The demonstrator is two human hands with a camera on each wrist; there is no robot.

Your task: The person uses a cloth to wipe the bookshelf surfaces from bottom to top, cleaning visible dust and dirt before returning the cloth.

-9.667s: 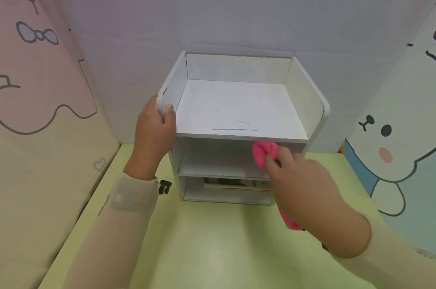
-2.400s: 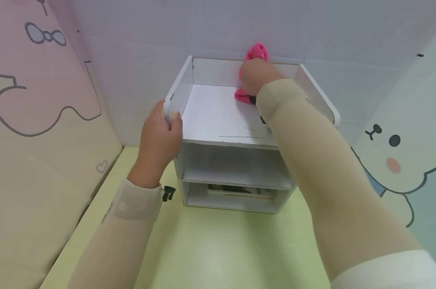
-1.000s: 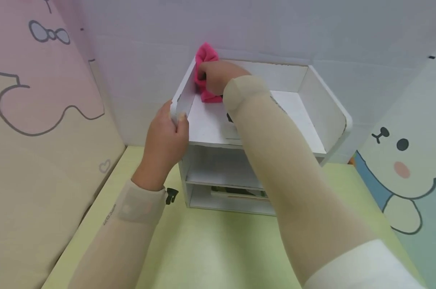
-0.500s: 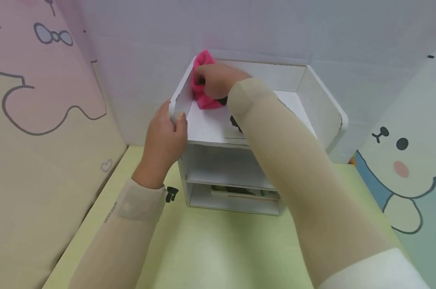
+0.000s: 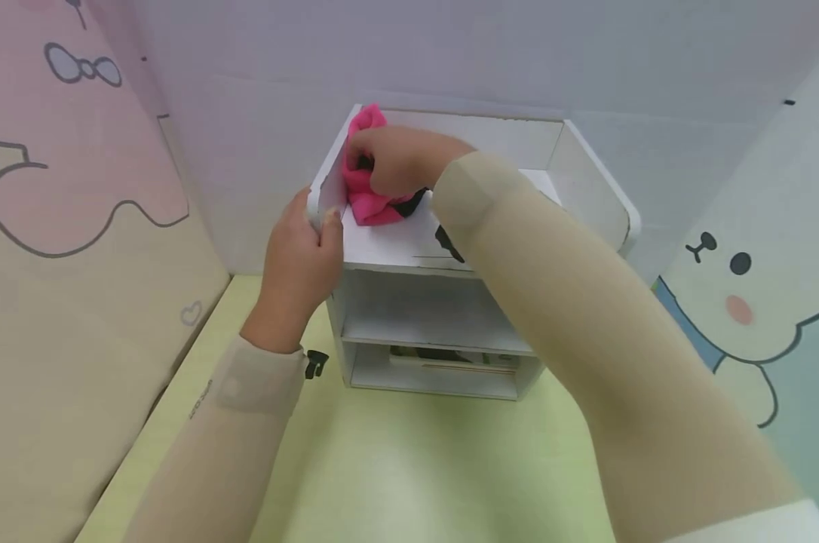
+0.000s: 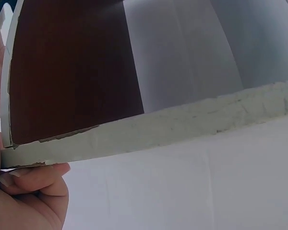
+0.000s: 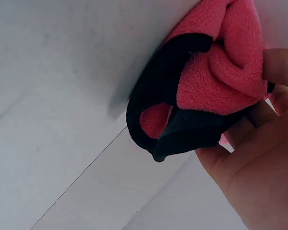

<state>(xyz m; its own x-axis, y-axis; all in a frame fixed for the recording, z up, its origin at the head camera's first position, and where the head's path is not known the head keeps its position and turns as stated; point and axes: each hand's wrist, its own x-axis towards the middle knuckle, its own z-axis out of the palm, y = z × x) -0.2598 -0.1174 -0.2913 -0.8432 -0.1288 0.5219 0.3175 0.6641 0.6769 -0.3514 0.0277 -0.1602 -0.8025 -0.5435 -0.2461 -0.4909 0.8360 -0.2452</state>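
A white shelf unit (image 5: 443,271) with chipped edges stands on the table, with a walled top tray and two compartments below. My left hand (image 5: 304,260) grips the front end of its left side wall, thumb inside; in the left wrist view, curled fingers (image 6: 43,184) lie under the panel's edge. With my right hand (image 5: 403,158) I hold a bunched pink cloth (image 5: 369,204) with black trim against the inner face of that left wall, above the tray floor. In the right wrist view the fluffy cloth (image 7: 216,81) is folded between thumb and fingers, its black border beside the white panel.
A flat printed item, like a book or box (image 5: 450,358), lies in the bottom compartment. The pale green table (image 5: 409,467) extends in front. Padded cartoon-print panels stand left (image 5: 77,339) and right (image 5: 776,249), with a pale wall (image 5: 450,53) behind.
My right hand and the cloth went from the front edge to the back wall, then to the left wall, and now slide forward and down along it. My left hand keeps its grip.
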